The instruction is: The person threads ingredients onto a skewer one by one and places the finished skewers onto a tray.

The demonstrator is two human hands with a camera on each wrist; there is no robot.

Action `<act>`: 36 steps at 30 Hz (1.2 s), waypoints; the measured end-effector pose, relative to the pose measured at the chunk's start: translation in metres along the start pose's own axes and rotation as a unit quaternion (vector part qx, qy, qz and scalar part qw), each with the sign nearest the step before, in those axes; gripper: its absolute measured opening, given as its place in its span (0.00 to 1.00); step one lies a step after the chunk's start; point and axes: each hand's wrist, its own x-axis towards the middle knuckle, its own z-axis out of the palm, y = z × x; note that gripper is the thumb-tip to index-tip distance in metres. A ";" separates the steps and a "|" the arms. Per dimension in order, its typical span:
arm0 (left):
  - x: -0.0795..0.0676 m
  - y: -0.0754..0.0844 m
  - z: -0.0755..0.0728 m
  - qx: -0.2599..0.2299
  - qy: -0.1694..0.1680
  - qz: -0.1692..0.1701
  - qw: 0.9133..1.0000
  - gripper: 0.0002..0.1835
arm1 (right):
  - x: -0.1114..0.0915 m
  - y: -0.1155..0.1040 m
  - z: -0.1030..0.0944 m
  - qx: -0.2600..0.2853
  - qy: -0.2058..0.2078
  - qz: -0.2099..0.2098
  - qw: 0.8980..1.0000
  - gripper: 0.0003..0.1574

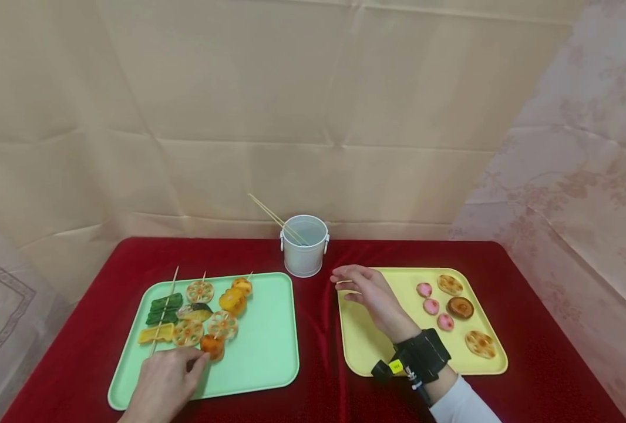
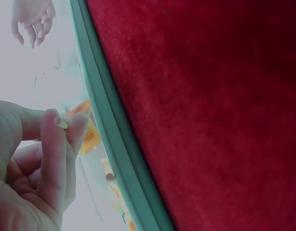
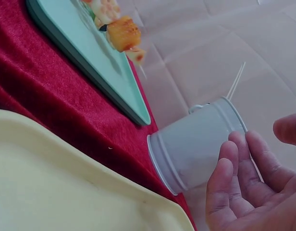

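Observation:
My left hand (image 1: pixel 166 377) is over the near edge of the green tray (image 1: pixel 262 376). Its fingertips pinch the blunt end of a wooden skewer (image 2: pixel 60 123). That skewer carries a round orange-brown piece (image 1: pixel 212 347), a lotus root slice (image 1: pixel 222 325), a corn piece (image 1: pixel 232 301) and another orange piece at the tip. To its left lie two more skewers, one with lotus root slices (image 1: pixel 188 333), the other with green vegetable (image 1: pixel 164 309) and a yellow piece (image 1: pixel 156 333). My right hand (image 1: pixel 373 296) hovers by the left side of the yellow tray (image 1: pixel 357 346), fingers loosely extended, holding nothing.
A white bucket (image 1: pixel 303 261) with two thin sticks (image 1: pixel 271 212) leaning in it stands behind, between the trays. On the yellow tray's right half are pink balls (image 1: pixel 431 306), a brown mushroom cap (image 1: pixel 460 307) and lotus root slices (image 1: pixel 480 343). Red cloth (image 1: pixel 320 364) covers the table.

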 end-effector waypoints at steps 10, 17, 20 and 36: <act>0.009 -0.006 -0.006 -0.012 -0.107 -0.083 0.991 0.07 | 0.000 0.001 -0.001 -0.005 0.003 -0.002 1.000 0.28; 0.014 -0.004 -0.002 -0.010 -0.138 -0.070 0.988 0.21 | -0.001 0.001 0.000 -0.005 0.009 0.004 1.000 0.23; 0.015 -0.003 -0.002 -0.007 -0.140 -0.059 0.988 0.22 | -0.001 0.001 0.000 -0.006 0.010 0.007 1.000 0.22; 0.060 0.009 -0.041 0.049 -0.055 0.038 0.997 0.13 | -0.006 -0.005 -0.011 -0.041 0.014 -0.017 0.999 0.27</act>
